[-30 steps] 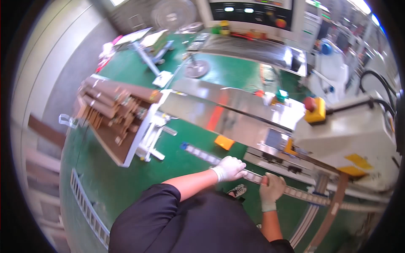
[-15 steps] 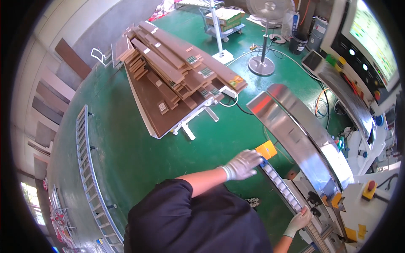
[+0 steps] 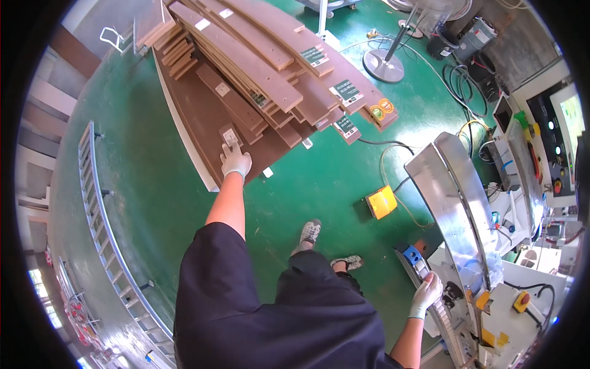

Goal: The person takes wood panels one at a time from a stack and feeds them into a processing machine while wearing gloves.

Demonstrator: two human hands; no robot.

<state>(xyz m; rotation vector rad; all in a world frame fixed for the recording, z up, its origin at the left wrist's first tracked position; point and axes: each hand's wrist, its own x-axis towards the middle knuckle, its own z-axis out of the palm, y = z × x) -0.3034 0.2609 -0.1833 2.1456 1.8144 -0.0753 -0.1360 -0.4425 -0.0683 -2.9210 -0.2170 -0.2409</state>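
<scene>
Left hand: it (image 3: 236, 161) had moved off the blue rail end onto the broad brown board (image 3: 190, 117); its fingers were extended across a white label, gripping nothing visible.
Right hand: it (image 3: 428, 292) remained on the roller rail (image 3: 444, 320), curled around it just behind the blue end piece (image 3: 413, 254).
Work: the hands seemed to link rail and boards, now well apart.
Board stack: long, flat, straight-edged brown planks (image 3: 270, 80), smooth and matte, lay fanned beyond the left hand.
Machine deck: shiny, brushed-looking metal (image 3: 439, 184), slotted lengthwise.
Floor: glossy green (image 3: 295, 184), with a boxy yellow unit (image 3: 382, 202).
</scene>
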